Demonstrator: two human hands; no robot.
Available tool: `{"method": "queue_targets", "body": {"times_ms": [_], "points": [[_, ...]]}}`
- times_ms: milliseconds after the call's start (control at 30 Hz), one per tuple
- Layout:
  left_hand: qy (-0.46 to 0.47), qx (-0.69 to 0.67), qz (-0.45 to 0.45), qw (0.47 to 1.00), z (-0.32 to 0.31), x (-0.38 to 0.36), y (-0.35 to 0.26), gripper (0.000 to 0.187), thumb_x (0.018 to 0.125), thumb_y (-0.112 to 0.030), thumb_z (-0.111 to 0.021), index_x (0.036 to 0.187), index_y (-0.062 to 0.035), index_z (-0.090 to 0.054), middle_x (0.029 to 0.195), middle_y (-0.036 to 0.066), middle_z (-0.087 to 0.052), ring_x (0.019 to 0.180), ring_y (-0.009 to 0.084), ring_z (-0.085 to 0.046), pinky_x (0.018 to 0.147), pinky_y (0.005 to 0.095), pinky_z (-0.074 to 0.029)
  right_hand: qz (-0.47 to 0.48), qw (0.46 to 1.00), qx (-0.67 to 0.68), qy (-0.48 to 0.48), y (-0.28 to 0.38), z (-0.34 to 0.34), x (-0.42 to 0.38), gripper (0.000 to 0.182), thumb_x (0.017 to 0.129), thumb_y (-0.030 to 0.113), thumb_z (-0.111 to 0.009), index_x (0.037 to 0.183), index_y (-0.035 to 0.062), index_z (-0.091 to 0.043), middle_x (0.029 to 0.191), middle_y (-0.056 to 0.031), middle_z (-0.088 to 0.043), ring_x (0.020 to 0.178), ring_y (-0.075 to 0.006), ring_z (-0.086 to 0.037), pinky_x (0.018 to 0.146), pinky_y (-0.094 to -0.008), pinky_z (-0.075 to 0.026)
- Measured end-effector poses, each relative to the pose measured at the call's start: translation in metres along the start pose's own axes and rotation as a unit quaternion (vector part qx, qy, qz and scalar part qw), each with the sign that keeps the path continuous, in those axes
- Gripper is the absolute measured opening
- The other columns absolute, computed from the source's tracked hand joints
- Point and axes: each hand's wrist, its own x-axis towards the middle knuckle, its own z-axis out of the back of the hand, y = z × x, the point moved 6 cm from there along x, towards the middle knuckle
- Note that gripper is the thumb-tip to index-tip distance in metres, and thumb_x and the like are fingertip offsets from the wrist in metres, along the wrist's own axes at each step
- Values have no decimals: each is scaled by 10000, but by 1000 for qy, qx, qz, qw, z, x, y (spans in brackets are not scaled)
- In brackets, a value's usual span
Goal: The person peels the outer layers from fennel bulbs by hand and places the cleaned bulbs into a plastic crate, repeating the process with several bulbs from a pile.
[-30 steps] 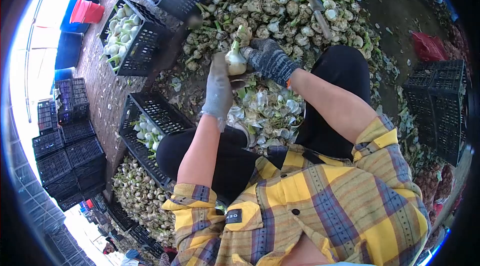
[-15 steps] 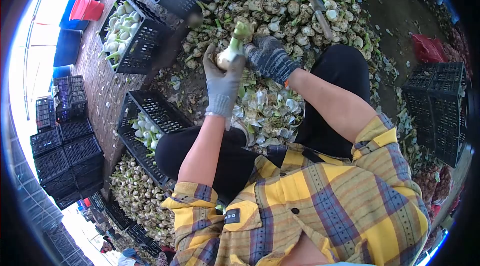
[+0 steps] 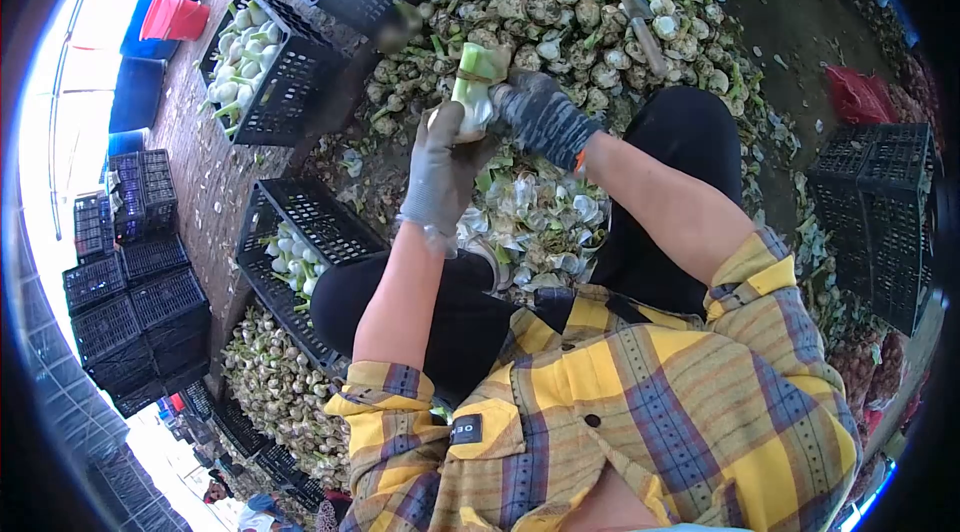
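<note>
item: one pale bulb [image 3: 474, 114], green stalk pointing away from me, grasped in my left grip [image 3: 437, 167], grey glove. my right grip [image 3: 545, 119], striped glove: close at the bulb's right side; whether clenched, i cannot tell. beyond: one bulb heap [image 3: 560, 17]. nearer: loose skins [image 3: 545, 222].

My left glove [image 3: 438, 175]: plain grey; right glove [image 3: 548, 120]: darker, mottled grey. Bulb [image 3: 476, 114]: white, pale-green stalk [image 3: 467, 74]. My shirt [image 3: 640, 387]: yellow-and-blue plaid.
</note>
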Motion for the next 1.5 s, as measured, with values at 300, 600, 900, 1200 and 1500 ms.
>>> {"method": "queue_targets", "body": {"times_ms": [300,600,900,1200,1500], "points": [[19,-83,93,992,2,0,6,408,882,-409,-496,1099,-63,-514,931,75,-609,744,180,-589,601,293,-502,113,957,-259,68,13,7,-3,173,847,76,-440,899,3,-588,851,-201,-611,787,-353,-605,686,-407,-473],[-112,97,-20,989,14,3,-3,359,893,-412,-518,1105,-123,-513,888,10,-590,703,120,-587,577,253,-481,121,975,-175,69,42,-8,-27,298,843,199,-506,1030,-17,-592,919,-193,-644,811,-327,-624,739,-384,-478],[-154,-147,-18,977,44,18,-29,318,875,-385,-555,902,-69,-569,768,49,-607,639,176,-611,457,230,-479,-111,927,352,-72,19,24,-14,213,888,165,-459,957,10,-589,820,-97,-625,713,-187,-627,615,-300,-532],[-153,28,-133,979,59,11,-43,442,895,-463,-450,919,-43,-587,804,66,-611,751,185,-612,629,282,-500,55,837,-467,279,17,-22,-34,324,850,288,-533,968,-4,-612,786,-141,-664,654,-274,-623,646,-374,-492],[-60,250,-176,950,23,-6,-39,472,894,-467,-509,910,-9,-623,814,24,-607,675,79,-536,599,228,-441,-154,961,-12,229,15,-24,-25,426,808,356,-664,994,-15,-569,771,-115,-621,636,-139,-612,561,-275,-506]]}}
